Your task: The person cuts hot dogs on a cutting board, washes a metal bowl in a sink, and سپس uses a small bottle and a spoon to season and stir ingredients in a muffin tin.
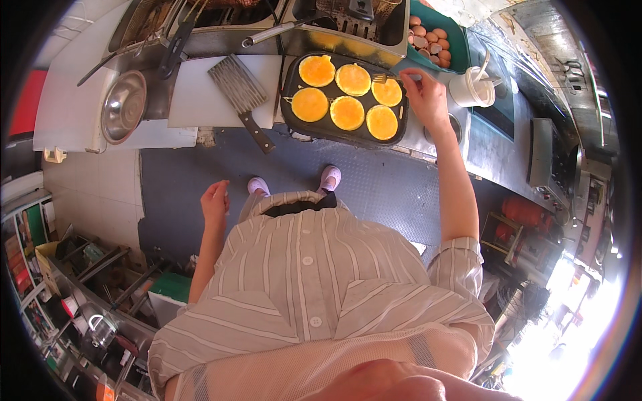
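Observation:
My right hand (426,97) holds a metal fork (385,78), its tines over the upper right egg round (387,92) on a dark griddle pan (321,132). Several yellow egg rounds lie in two rows of wells in that pan. Away from the pan, my left hand (215,200) hangs low beside my body, fingers curled; a small pale bit shows by them, and whether it is held is unclear. A cleaver (238,85) rests on a white cutting board (190,100) left of the pan, its handle over the front edge.
A green bin (459,35) of eggs and shells (422,42) stands behind a white tub (471,90) with utensils. At left is a steel bowl (124,108). Metal fryer basins (346,47) line the back, with a long-handled tool (271,35) across an edge.

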`<state>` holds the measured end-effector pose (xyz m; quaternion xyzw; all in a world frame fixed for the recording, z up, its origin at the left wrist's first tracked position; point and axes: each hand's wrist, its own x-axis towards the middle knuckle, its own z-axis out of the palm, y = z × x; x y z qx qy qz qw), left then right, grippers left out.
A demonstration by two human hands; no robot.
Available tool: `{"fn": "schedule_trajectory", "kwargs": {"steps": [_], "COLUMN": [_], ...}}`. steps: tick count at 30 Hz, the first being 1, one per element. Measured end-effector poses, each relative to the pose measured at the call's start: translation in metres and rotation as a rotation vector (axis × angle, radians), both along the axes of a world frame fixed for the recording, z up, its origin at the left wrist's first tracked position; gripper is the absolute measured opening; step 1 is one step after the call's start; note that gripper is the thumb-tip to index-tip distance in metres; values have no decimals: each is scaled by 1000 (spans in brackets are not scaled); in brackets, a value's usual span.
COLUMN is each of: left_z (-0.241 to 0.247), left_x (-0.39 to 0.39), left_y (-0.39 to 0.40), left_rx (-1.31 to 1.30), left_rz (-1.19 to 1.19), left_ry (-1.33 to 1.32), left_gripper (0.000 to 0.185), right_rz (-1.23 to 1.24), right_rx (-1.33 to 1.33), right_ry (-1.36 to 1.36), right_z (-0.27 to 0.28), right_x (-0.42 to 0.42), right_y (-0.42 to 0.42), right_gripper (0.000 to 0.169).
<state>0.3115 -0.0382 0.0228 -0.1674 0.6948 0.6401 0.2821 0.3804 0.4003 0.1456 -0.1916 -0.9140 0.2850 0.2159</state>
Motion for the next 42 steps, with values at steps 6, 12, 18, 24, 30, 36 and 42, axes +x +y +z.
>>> {"fn": "schedule_trajectory", "kwargs": {"steps": [6, 12, 18, 24, 30, 36, 42], "left_z": [1, -3, -1, -2, 0, 0, 2], "left_x": [0, 2, 2, 1, 0, 0, 1], "left_y": [0, -4, -2, -3, -1, 1, 1], "left_rx": [-3, 13, 15, 21, 9, -21, -6], "left_rz": [2, 9, 13, 5, -9, -1, -11], "left_ry": [-1, 5, 8, -3, -9, -14, 2], "left_gripper": [18, 18, 18, 18, 19, 19, 18], "right_rz": [-26, 31, -40, -100, -120, -79, -24], "right_rx": [31, 121, 54, -98, -145, 88, 123], "right_ry": [23, 46, 5, -23, -29, 27, 76], "right_z": [0, 0, -3, -4, 0, 6, -4], "right_x": [-11, -18, -23, -20, -20, -19, -14], "right_y": [2, 4, 9, 11, 6, 4, 1], "right_gripper": [14, 16, 20, 23, 23, 18, 13]}}
